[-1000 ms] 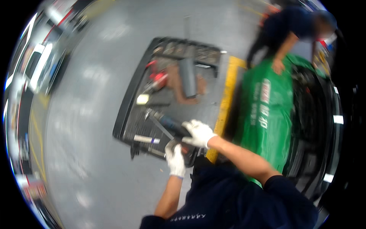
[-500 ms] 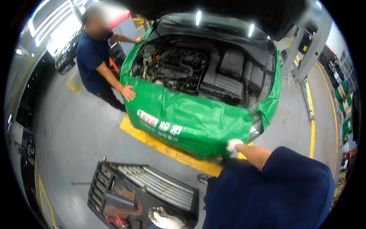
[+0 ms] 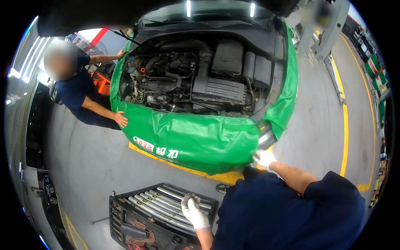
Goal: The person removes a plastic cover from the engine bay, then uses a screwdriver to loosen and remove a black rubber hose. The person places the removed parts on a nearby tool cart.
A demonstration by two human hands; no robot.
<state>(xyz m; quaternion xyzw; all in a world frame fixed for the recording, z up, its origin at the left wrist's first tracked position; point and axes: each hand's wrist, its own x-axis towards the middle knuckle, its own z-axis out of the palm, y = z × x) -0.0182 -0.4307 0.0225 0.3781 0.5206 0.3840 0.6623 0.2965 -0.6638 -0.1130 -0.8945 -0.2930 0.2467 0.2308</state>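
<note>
My right hand (image 3: 264,159), in a white glove, is at the lower right corner of a green protective cover (image 3: 196,135) over the car's front. Its fingers look closed on the cover's edge, though slightly blurred. My left hand (image 3: 193,211), gloved in white with grey-smudged fingers, is raised over a black tool cart (image 3: 166,188); the fingers are curled in, and anything inside them is hidden. Across the car, a co-worker's hand (image 3: 121,119) lies flat on the cover's left end. The engine bay (image 3: 187,79) is uncovered beneath the raised hood (image 3: 100,16).
Silver bars (image 3: 162,206) and a brown-red cloth (image 3: 139,239) lie on the cart by my left side. The co-worker (image 3: 79,91) stands at the car's left corner. A grey lift post (image 3: 331,33) stands at the right. Yellow lines (image 3: 345,133) mark the grey floor.
My left hand has risen from low over the cart toward the car, fingers still curled. My right hand stays at the cover's corner. The view has shifted, and the co-worker leans lower.
</note>
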